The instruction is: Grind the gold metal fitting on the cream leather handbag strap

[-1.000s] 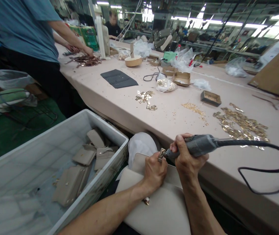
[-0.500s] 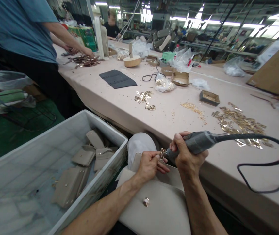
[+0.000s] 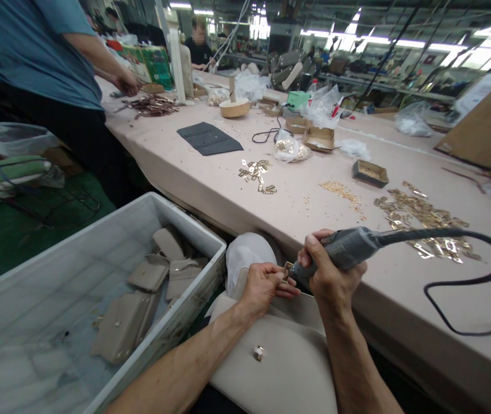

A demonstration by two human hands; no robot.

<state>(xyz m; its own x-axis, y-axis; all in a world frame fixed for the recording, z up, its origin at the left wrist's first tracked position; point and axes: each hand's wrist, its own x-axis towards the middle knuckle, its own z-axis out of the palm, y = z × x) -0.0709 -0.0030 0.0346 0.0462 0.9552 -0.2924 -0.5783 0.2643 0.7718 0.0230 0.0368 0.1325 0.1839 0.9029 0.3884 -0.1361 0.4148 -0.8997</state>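
Observation:
My right hand (image 3: 334,276) is wrapped round a grey electric screwdriver (image 3: 351,248), whose cable runs off to the right. The tool's tip meets a small gold metal fitting (image 3: 289,267) at the edge of a beige bag (image 3: 284,368). My left hand (image 3: 267,284) pinches the fitting and the bag's edge from the left, its lower fingers stretched out beneath. The bag lies across my lap, with a gold clasp (image 3: 258,353) on its flap. The exact contact at the tip is partly hidden by my fingers.
A white bin (image 3: 185,215) at the left holds beige bags (image 3: 120,328). On the table (image 3: 280,213) lie gold plates (image 3: 426,215), tiny gold screws (image 3: 342,192), a small box (image 3: 369,173) and a dark sheet (image 3: 209,139). A person in blue (image 3: 42,57) stands at the far left.
The gold fitting has tilted between my left fingers, and my left hand has shifted slightly. The screwdriver's cable has moved a little. The blue-clad person's hand has drawn back from the brown pile.

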